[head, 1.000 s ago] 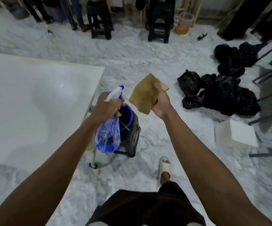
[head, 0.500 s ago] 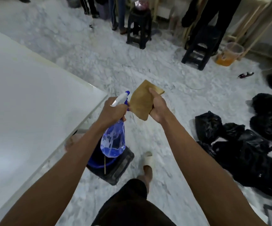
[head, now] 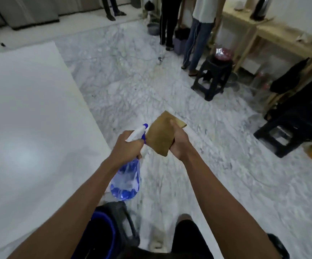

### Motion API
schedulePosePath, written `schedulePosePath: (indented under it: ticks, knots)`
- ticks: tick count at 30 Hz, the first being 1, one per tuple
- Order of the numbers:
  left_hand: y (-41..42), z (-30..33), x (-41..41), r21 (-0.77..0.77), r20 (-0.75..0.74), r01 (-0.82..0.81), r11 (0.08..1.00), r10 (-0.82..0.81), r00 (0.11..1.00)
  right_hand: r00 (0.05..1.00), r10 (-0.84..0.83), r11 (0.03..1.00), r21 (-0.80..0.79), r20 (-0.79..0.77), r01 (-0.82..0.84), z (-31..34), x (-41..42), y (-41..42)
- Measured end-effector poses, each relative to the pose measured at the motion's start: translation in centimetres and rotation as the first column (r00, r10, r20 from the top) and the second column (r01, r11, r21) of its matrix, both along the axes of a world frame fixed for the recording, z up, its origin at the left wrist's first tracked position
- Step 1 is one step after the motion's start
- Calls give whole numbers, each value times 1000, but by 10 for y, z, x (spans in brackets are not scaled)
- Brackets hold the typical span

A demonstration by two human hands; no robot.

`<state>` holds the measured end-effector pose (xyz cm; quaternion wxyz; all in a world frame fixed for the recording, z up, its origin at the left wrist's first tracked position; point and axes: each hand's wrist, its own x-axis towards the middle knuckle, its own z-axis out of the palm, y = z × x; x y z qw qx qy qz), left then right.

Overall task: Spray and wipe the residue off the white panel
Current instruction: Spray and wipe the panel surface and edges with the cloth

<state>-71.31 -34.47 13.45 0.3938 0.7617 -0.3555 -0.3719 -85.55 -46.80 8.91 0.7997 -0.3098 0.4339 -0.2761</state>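
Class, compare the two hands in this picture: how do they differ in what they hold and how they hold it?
The left hand grips a spray bottle by its neck, fingers wrapped round; the right hand pinches a brown cloth, thumb on top. The bottle hangs down below the left hand; the cloth stands up above the right. Both hands are raised over the floor, beside the white panel, not touching it.

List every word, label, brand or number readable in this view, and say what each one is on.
None can be read.
Spray bottle in the left hand: no label visible on the clear blue body.
Brown cloth in the right hand: plain.
White panel: blank.
Shelf items at the far right: too blurred to tell.
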Motion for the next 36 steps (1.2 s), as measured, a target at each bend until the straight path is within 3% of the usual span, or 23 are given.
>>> schedulePosePath:
  ticks: [9, 19, 23, 26, 31, 36]
  knots:
    - [-157, 16, 81, -59, 20, -273, 960, 275, 961, 939, 339, 940, -51, 63, -336, 12, 136, -202]
    - [-238, 23, 195, -20, -29, -563, 826, 562, 827, 778, 621, 783, -36, 95, -621, 13, 324, -302]
    - [-275, 12, 282, 51, -3, -655, 754, 656, 755, 743, 661, 750, -45, 104, -660, 7, 417, -339]
    - [-305, 13, 352, 31, 39, -659, 751, 658, 752, 740, 667, 743, -12, 91, -669, 13, 486, -364]
    - [-357, 27, 471, 133, 24, -688, 713, 692, 722, 700, 711, 703, -53, 62, -709, 25, 593, -418]
    - [-400, 43, 575, 24, 14, -702, 712, 702, 712, 668, 736, 677, -117, 109, -727, 38, 712, -481]
